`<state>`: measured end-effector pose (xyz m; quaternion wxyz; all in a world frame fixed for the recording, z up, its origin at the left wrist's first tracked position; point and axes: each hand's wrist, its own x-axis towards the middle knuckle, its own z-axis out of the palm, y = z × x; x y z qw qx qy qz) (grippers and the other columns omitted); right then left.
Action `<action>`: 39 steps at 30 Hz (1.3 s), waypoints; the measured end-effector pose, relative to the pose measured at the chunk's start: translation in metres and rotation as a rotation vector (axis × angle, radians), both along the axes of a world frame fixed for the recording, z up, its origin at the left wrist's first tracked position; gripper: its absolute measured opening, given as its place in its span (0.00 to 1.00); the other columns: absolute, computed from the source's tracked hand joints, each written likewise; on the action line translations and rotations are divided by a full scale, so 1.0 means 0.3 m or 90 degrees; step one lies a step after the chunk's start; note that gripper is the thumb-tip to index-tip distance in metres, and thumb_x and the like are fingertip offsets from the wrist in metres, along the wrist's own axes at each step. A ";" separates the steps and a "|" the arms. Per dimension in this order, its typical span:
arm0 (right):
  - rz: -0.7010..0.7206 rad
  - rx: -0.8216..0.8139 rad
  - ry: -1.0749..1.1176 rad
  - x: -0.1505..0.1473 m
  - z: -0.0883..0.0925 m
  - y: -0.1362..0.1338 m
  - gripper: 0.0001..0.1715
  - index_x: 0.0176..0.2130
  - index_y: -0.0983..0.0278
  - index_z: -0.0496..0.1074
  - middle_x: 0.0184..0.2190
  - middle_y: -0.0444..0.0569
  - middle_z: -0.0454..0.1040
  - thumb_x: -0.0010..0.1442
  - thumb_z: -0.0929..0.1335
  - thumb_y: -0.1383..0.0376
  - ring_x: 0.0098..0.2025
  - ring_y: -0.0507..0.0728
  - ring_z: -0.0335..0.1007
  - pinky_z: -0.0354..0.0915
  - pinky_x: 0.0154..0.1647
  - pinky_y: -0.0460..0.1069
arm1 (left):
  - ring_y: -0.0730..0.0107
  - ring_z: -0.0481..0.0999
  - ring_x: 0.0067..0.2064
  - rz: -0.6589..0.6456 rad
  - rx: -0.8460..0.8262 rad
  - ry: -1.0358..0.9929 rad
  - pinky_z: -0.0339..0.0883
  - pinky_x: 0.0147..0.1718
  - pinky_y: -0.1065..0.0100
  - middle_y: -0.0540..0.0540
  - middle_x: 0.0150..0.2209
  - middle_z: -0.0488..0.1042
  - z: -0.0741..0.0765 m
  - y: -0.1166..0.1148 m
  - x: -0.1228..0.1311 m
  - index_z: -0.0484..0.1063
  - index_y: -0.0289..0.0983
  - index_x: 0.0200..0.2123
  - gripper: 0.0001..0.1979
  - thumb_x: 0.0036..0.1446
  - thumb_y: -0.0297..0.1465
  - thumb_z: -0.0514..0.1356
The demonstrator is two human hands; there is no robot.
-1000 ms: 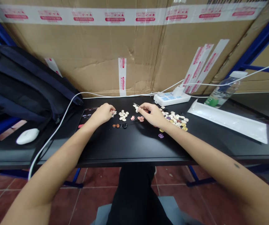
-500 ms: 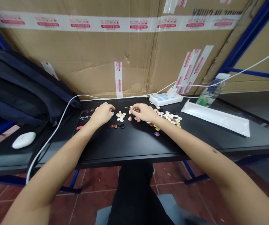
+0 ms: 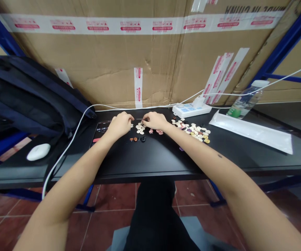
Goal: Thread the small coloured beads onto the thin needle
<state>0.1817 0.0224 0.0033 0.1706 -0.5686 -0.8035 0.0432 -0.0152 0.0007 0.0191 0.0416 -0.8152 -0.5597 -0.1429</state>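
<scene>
My right hand (image 3: 155, 120) is closed round thin, dark metal tweezers (image 3: 139, 119), whose tip points left toward my other hand. A cluster of cream oval pieces (image 3: 140, 128) lies on the black table just below that tip. My left hand (image 3: 121, 123) rests at the left of the cluster, its fingers curled and pinched together; anything between them is too small to make out. Beneath my right wrist lie a few pink pieces (image 3: 159, 132). A short row of orange and black pieces (image 3: 136, 139) lies nearer the front edge.
A mixed pile of cream, yellow and brown pieces (image 3: 192, 129) spreads right of my right forearm. Behind it are a white power strip (image 3: 191, 110), a flat white packet (image 3: 252, 131) and a bottle (image 3: 244, 101). To the left are a phone (image 3: 101, 130), backpack (image 3: 32, 94) and white case (image 3: 38, 152).
My right hand has moved left with the tweezers, from above the pink pieces to the cream cluster. The gap between my hands is narrower. The whole view has shifted slightly.
</scene>
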 end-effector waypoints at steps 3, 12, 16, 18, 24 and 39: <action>0.004 0.008 -0.027 0.007 0.009 -0.009 0.18 0.46 0.56 0.83 0.45 0.49 0.83 0.65 0.65 0.57 0.48 0.61 0.77 0.67 0.46 0.52 | 0.50 0.75 0.57 -0.002 -0.002 -0.004 0.68 0.56 0.50 0.37 0.53 0.76 -0.001 -0.001 -0.001 0.80 0.37 0.50 0.19 0.68 0.28 0.49; 0.046 0.022 0.001 0.062 0.011 -0.003 0.20 0.51 0.54 0.82 0.51 0.46 0.82 0.65 0.64 0.61 0.52 0.61 0.76 0.69 0.49 0.54 | 0.50 0.74 0.56 -0.034 -0.006 0.005 0.67 0.56 0.50 0.38 0.52 0.76 -0.009 0.004 0.001 0.81 0.38 0.48 0.20 0.67 0.27 0.49; 0.079 0.002 -0.012 0.065 0.000 -0.003 0.23 0.53 0.52 0.81 0.52 0.44 0.81 0.63 0.64 0.64 0.51 0.60 0.77 0.68 0.48 0.53 | 0.49 0.74 0.55 -0.037 -0.002 0.008 0.67 0.55 0.49 0.38 0.52 0.77 -0.012 0.007 -0.001 0.81 0.39 0.48 0.20 0.66 0.28 0.49; 0.079 -0.006 -0.012 0.063 0.000 -0.008 0.22 0.51 0.52 0.82 0.50 0.44 0.83 0.62 0.65 0.63 0.49 0.60 0.77 0.68 0.46 0.52 | 0.48 0.75 0.55 -0.037 -0.003 0.010 0.67 0.54 0.48 0.38 0.52 0.77 -0.013 0.008 -0.002 0.81 0.39 0.48 0.20 0.66 0.28 0.49; 0.078 0.028 0.019 0.080 0.017 -0.025 0.20 0.47 0.53 0.83 0.45 0.44 0.83 0.60 0.65 0.63 0.46 0.59 0.77 0.66 0.43 0.51 | 0.50 0.75 0.54 -0.042 0.000 0.019 0.68 0.54 0.50 0.38 0.51 0.77 -0.013 0.003 0.005 0.81 0.39 0.48 0.20 0.66 0.28 0.49; -0.002 0.079 0.021 0.283 -0.017 -0.007 0.17 0.47 0.58 0.82 0.41 0.49 0.83 0.63 0.67 0.59 0.40 0.59 0.75 0.64 0.40 0.53 | 0.56 0.75 0.53 -0.130 0.012 -0.037 0.67 0.53 0.55 0.42 0.51 0.77 -0.021 -0.006 0.022 0.80 0.40 0.47 0.19 0.66 0.26 0.49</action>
